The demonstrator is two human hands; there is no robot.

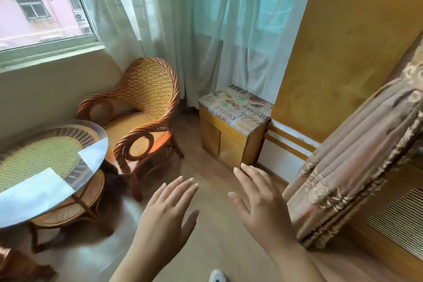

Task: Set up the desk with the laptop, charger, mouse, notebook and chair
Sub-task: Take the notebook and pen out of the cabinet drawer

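Both hands, the left hand (166, 214) and right hand (261, 204), hover empty with fingers spread straight above the floor (219, 242), near the wicker chair (142, 107).

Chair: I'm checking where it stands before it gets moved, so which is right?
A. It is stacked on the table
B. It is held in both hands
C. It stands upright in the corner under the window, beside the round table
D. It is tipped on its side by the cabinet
C: the chair stands upright beside the table, and both the left hand and right hand are open and hold nothing.
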